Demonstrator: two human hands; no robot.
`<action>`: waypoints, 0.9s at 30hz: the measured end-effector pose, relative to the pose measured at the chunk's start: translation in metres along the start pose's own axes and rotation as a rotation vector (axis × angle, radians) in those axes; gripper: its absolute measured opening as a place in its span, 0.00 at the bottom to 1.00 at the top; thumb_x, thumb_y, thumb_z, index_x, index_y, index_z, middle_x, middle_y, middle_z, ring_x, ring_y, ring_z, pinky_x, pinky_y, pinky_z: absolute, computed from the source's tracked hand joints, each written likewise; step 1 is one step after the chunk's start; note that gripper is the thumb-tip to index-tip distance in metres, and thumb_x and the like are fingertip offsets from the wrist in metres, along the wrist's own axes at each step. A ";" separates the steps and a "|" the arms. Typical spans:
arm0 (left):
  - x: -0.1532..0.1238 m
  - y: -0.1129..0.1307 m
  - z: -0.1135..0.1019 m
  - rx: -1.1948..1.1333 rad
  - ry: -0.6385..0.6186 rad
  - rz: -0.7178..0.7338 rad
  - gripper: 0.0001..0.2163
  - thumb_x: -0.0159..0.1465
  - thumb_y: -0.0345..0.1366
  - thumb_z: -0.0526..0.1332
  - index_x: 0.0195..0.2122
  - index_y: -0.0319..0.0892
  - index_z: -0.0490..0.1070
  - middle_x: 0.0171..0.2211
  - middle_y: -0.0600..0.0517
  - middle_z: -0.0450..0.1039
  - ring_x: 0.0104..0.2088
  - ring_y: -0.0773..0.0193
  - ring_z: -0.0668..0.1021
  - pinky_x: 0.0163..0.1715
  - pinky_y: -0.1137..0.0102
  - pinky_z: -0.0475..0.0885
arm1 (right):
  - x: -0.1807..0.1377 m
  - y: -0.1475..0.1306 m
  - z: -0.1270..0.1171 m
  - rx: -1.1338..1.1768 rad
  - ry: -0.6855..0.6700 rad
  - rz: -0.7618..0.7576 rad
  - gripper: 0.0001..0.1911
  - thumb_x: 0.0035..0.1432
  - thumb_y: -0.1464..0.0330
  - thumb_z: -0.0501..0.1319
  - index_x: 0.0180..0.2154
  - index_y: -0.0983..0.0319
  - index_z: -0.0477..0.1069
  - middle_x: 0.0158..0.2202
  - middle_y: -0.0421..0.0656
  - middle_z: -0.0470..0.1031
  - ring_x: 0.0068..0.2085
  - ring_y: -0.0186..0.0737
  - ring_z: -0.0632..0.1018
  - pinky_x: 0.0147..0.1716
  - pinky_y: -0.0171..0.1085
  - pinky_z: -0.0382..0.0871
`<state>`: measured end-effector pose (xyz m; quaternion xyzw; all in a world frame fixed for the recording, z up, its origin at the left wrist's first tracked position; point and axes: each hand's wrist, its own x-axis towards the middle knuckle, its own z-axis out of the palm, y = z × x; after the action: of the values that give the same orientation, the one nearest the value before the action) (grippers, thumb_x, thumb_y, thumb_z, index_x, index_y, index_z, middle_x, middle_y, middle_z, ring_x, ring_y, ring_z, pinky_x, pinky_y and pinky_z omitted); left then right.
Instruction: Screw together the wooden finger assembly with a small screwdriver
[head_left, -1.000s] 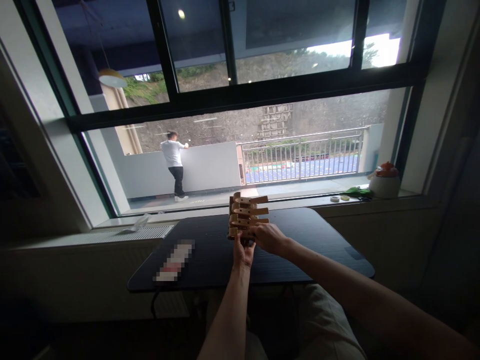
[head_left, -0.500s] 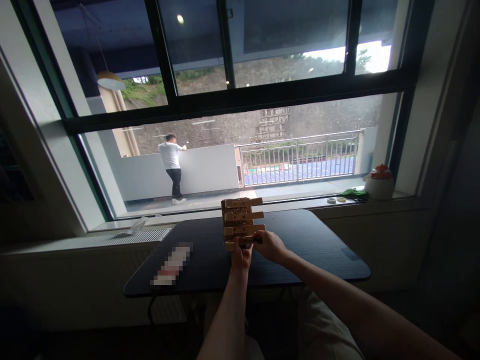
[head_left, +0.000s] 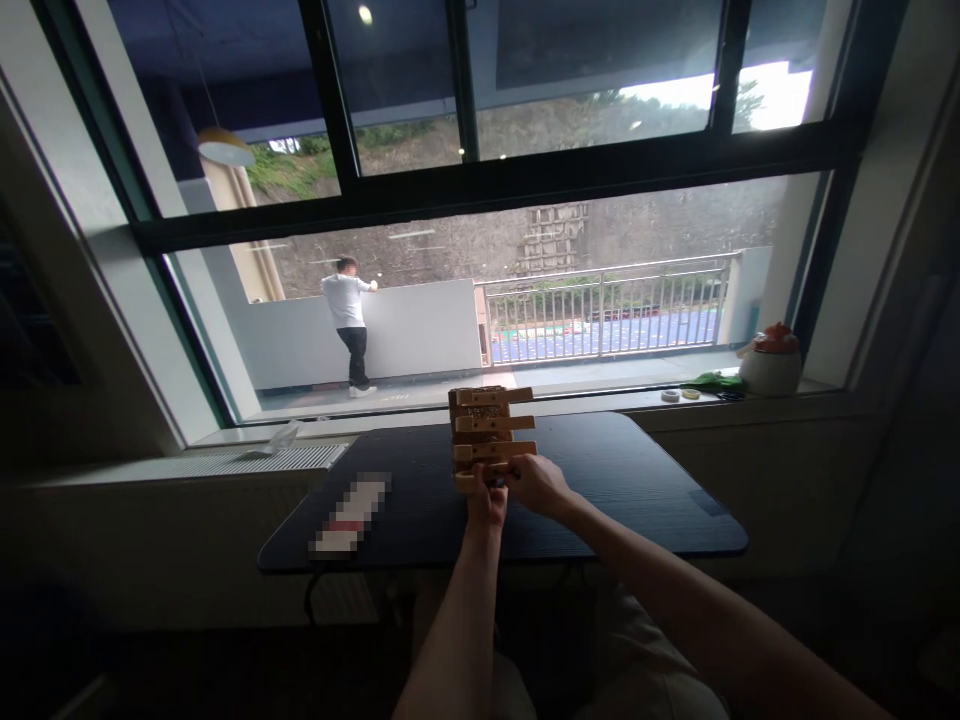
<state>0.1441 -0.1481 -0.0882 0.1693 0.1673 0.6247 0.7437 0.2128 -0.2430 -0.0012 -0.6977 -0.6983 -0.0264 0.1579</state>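
A brown wooden piece with several pale wooden bars (head_left: 491,424) across it is held up over the near part of the dark table. The bars stick out past its right side, and a speckled brown surface shows between them. From below, my left hand (head_left: 487,500) grips its lower end, thumb up against the lowest bar. My right hand (head_left: 538,482) is closed at the right end of that lowest bar, just beside the left. Something small and dark shows at its fingertips, too small to name.
On the black table (head_left: 630,490) lies a blurred-out flat item (head_left: 352,512) at the left. A white pot with a red lid (head_left: 772,362), tape rolls (head_left: 679,395) and green leaves (head_left: 712,381) sit on the sill. Outside the window, a person (head_left: 346,320) stands by a wall.
The view has shifted slightly, so everything sits a little farther right and higher. Both hands keep their hold on the wooden piece; the right fingers stay at the lowest bar.
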 end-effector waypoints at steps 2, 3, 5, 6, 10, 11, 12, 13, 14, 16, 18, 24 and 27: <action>-0.001 0.000 0.001 -0.004 -0.012 0.004 0.09 0.61 0.29 0.54 0.40 0.47 0.69 0.34 0.55 0.75 0.34 0.68 0.78 0.34 0.72 0.74 | 0.003 0.007 0.000 0.042 -0.010 0.040 0.17 0.61 0.62 0.48 0.41 0.56 0.74 0.36 0.42 0.78 0.34 0.36 0.77 0.24 0.30 0.62; -0.002 0.001 0.002 -0.002 -0.018 0.006 0.09 0.61 0.29 0.54 0.40 0.47 0.69 0.35 0.55 0.75 0.34 0.68 0.78 0.35 0.71 0.74 | 0.004 0.009 -0.001 0.055 -0.013 0.049 0.17 0.61 0.62 0.48 0.40 0.56 0.74 0.36 0.41 0.78 0.33 0.36 0.77 0.23 0.29 0.61; -0.003 0.002 0.004 0.008 -0.028 0.015 0.08 0.61 0.30 0.55 0.40 0.46 0.69 0.35 0.54 0.75 0.34 0.68 0.78 0.36 0.72 0.73 | 0.006 0.009 -0.004 0.064 -0.015 0.043 0.14 0.59 0.63 0.51 0.39 0.56 0.74 0.35 0.41 0.77 0.33 0.37 0.77 0.23 0.30 0.60; -0.003 0.002 0.004 0.016 -0.035 0.020 0.08 0.61 0.30 0.55 0.40 0.45 0.69 0.35 0.53 0.75 0.34 0.68 0.78 0.36 0.73 0.73 | 0.005 0.007 -0.007 0.066 -0.019 0.030 0.13 0.57 0.64 0.53 0.39 0.56 0.74 0.35 0.41 0.77 0.33 0.38 0.77 0.24 0.30 0.60; -0.004 0.005 0.004 0.055 -0.060 0.005 0.08 0.60 0.34 0.56 0.40 0.43 0.70 0.36 0.49 0.75 0.36 0.64 0.78 0.37 0.70 0.73 | -0.001 -0.006 -0.018 0.045 -0.040 -0.109 0.15 0.51 0.69 0.59 0.43 0.56 0.72 0.38 0.42 0.77 0.36 0.38 0.76 0.29 0.31 0.63; -0.004 0.005 0.004 0.060 -0.064 -0.002 0.08 0.60 0.34 0.56 0.40 0.43 0.71 0.35 0.49 0.75 0.36 0.64 0.78 0.37 0.69 0.73 | -0.004 -0.010 -0.020 0.001 -0.042 -0.168 0.16 0.51 0.71 0.58 0.43 0.57 0.71 0.39 0.43 0.76 0.37 0.39 0.76 0.31 0.32 0.64; -0.005 0.005 0.004 0.062 -0.066 -0.007 0.08 0.61 0.35 0.56 0.39 0.42 0.71 0.34 0.49 0.75 0.35 0.64 0.78 0.37 0.69 0.73 | -0.006 -0.013 -0.021 -0.053 -0.040 -0.218 0.16 0.51 0.73 0.57 0.43 0.59 0.71 0.40 0.45 0.76 0.38 0.39 0.76 0.33 0.33 0.65; -0.005 0.006 0.003 0.061 -0.065 -0.010 0.08 0.61 0.35 0.56 0.38 0.42 0.71 0.33 0.49 0.75 0.35 0.64 0.78 0.37 0.70 0.73 | -0.009 -0.016 -0.020 -0.103 -0.034 -0.255 0.15 0.52 0.75 0.56 0.42 0.61 0.71 0.40 0.47 0.76 0.38 0.40 0.76 0.34 0.34 0.65; -0.005 0.006 0.003 0.059 -0.064 -0.014 0.07 0.60 0.35 0.56 0.38 0.42 0.71 0.32 0.49 0.75 0.34 0.64 0.78 0.37 0.70 0.73 | -0.011 -0.018 -0.019 -0.141 -0.026 -0.275 0.14 0.52 0.76 0.55 0.41 0.63 0.72 0.40 0.48 0.76 0.38 0.41 0.76 0.35 0.35 0.65; -0.005 0.005 0.003 0.050 -0.056 -0.021 0.07 0.60 0.35 0.57 0.37 0.41 0.71 0.30 0.50 0.75 0.33 0.64 0.78 0.36 0.70 0.73 | -0.012 -0.020 -0.014 -0.164 -0.004 -0.275 0.12 0.53 0.75 0.55 0.39 0.63 0.72 0.40 0.49 0.76 0.39 0.42 0.76 0.35 0.36 0.66; -0.004 0.005 0.003 0.028 -0.047 -0.019 0.06 0.60 0.34 0.57 0.37 0.41 0.71 0.30 0.50 0.75 0.32 0.64 0.78 0.36 0.70 0.73 | -0.010 -0.017 -0.006 -0.080 0.042 -0.219 0.12 0.55 0.72 0.54 0.39 0.61 0.72 0.40 0.46 0.77 0.39 0.41 0.76 0.36 0.35 0.66; -0.005 0.004 0.003 -0.051 -0.032 -0.022 0.08 0.62 0.31 0.55 0.41 0.44 0.69 0.34 0.51 0.75 0.34 0.64 0.78 0.38 0.66 0.73 | 0.005 0.005 0.008 0.431 0.087 0.170 0.14 0.57 0.68 0.50 0.39 0.60 0.73 0.39 0.42 0.77 0.38 0.38 0.76 0.33 0.32 0.67; -0.005 0.005 0.003 -0.068 -0.030 -0.026 0.07 0.63 0.31 0.54 0.40 0.44 0.69 0.34 0.51 0.75 0.35 0.64 0.78 0.38 0.67 0.74 | 0.007 0.007 -0.003 0.312 0.076 0.127 0.13 0.54 0.64 0.55 0.40 0.58 0.72 0.40 0.42 0.77 0.38 0.40 0.77 0.32 0.34 0.66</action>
<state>0.1408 -0.1522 -0.0828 0.1510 0.1372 0.6176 0.7596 0.2205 -0.2367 0.0021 -0.7059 -0.6419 0.0661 0.2921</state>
